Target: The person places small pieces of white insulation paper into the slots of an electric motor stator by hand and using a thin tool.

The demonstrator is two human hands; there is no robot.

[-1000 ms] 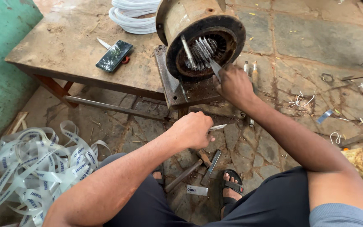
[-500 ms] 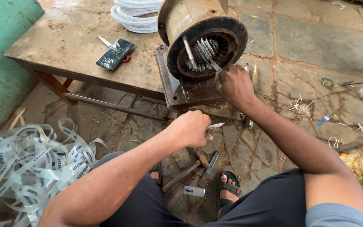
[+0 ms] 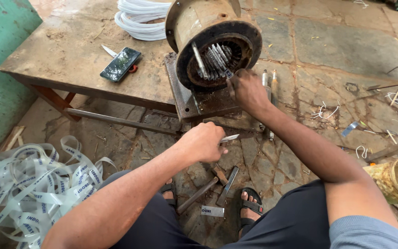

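Sitting low: you face a worn brown wooden workbench [image 3: 70,60] that fills the upper left of the frame, your sandalled feet on the stone floor at the bottom centre.
Motor shell: the round rusty metal motor housing [image 3: 199,23] lies on its side at the top centre, its open mouth turned toward you, probably so that you can reach the slots from your seat.
Base plate: a rusted flat steel plate [image 3: 185,99] carries the housing at the bench edge, which seems to keep it from rolling.
Tape heap: a loose pile of white printed strapping tape [image 3: 28,184] lies at the lower left, well apart from your hands.
Wire coil: a coil of white insulated wire [image 3: 137,18] rests on the bench at the top, just left of the housing.
Right hand: your right hand [image 3: 247,90] is at the lower right rim of the housing mouth, fingers curled and pinched at the grey slot strips [image 3: 215,60]; what exactly they pinch is hidden.
Left hand: your left hand [image 3: 203,143] hangs below the plate at the centre, closed in a fist around a small flat metal blade [image 3: 230,137] whose tip points right, held ready and clear.
Phone: a dark flat mobile phone [image 3: 119,64] lies on the bench, left of the housing.
Hammer: a wooden-handled hammer [image 3: 203,186] lies on the floor between your feet.
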